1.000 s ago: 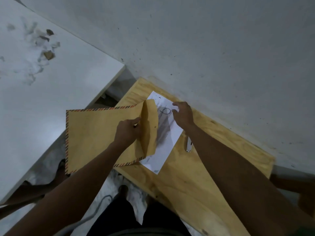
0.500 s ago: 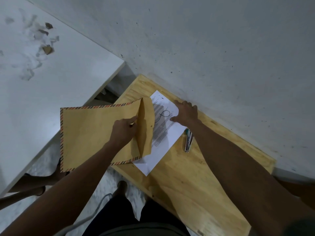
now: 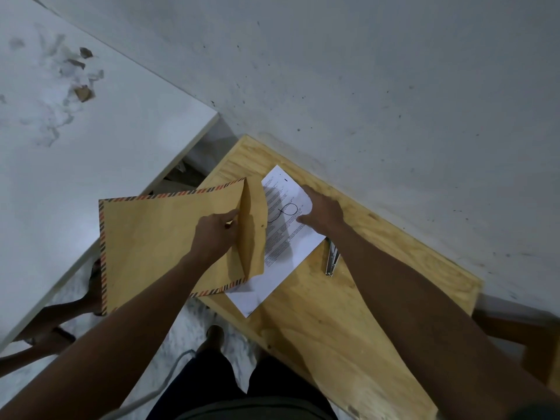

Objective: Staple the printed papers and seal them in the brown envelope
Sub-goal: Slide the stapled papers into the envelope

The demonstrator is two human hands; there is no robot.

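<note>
My left hand (image 3: 215, 234) grips the brown envelope (image 3: 151, 241) at its mouth, fingers inside the opening, with the flap (image 3: 253, 228) standing up. The envelope has striped red and black edges and hangs partly off the wooden table's left side. The printed papers (image 3: 283, 237) lie flat on the wooden table (image 3: 333, 322), their left edge under the flap, a black scribble across the text. My right hand (image 3: 322, 212) presses flat on the papers' upper right corner. A metal stapler (image 3: 331, 260) lies just right of the papers, partly under my right forearm.
A white table (image 3: 91, 140) with paper scraps (image 3: 81, 86) stands to the left. A grey wall (image 3: 363, 86) runs along the wooden table's far edge. Below are my dark trousers (image 3: 242, 389), my foot (image 3: 213, 336), a cable on the floor, and another person's foot at lower left.
My right hand slid right toward the papers' upper corner and flattened on it. More of the printed text and the stapler show. The envelope stays held in my left hand, almost unmoved.
</note>
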